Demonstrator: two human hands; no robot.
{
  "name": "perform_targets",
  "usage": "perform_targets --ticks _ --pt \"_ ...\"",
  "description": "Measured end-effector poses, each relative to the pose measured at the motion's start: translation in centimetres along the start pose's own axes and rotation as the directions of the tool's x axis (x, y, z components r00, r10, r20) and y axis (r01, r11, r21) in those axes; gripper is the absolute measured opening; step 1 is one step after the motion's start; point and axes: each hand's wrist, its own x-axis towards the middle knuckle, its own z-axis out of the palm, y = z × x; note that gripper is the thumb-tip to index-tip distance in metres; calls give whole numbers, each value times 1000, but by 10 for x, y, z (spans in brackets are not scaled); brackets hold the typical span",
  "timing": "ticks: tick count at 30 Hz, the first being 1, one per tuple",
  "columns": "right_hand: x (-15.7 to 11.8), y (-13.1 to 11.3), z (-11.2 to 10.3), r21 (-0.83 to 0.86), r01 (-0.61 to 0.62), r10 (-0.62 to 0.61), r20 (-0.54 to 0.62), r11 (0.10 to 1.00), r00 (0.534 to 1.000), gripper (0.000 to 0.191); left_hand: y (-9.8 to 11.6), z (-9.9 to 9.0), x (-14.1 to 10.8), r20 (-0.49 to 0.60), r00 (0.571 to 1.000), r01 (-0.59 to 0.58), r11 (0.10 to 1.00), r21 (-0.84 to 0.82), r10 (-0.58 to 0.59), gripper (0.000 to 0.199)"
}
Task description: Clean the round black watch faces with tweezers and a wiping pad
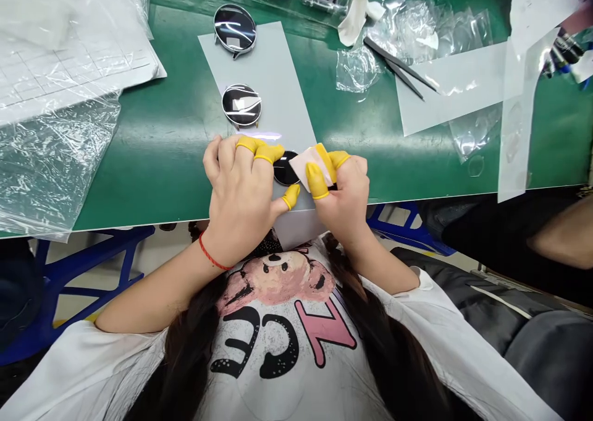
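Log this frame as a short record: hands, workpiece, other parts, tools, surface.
left hand: finger and thumb grip on dark round piece
right hand: gripping pale pad with yellow edge, over the piece's right side
finger covers: yellow, both hands
other parts: upper round lens piece, lower round lens piece, by the left edge of grey sheet
tool: black tweezers, right of the sheet
surface: green table

1 legible word, "ICE" point(291, 340), in pink and black lettering, upside down in view, on white shirt point(407, 347)
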Motion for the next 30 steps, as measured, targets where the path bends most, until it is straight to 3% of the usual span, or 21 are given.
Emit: perform_targets --ticks 5,8,12,18,22,26,30 --pt "1 14 -9 -40 -25 23 -29 999 999 22 -1 1 0 -26 1000 -12 1000 23 12 38" --pt "3 3 -9 51 -39 39 -15 998 999 15 -2 3 -1 -37 999 -30 999 23 30 37" --pt "7 -6 -1 89 57 -58 8 994 998 16 -3 4 -2 -58 998 -34 999 35 36 36" --pt "12 15 -7 -8 -25 25 55 1000 998 18 -1 3 -1 -42 999 -28 999 40 30 36" --pt "13 8 -13 47 -31 27 78 998 997 12 -2 4 -2 -40 999 -26 999 37 28 39" --pt "14 3 -10 81 1 -12 132 997 991 19 -1 3 -2 -45 999 -17 999 51 20 37" --pt "20 17 -6 46 -115 104 198 992 975 32 1 0 -2 -27 999 -35 997 62 36 37"
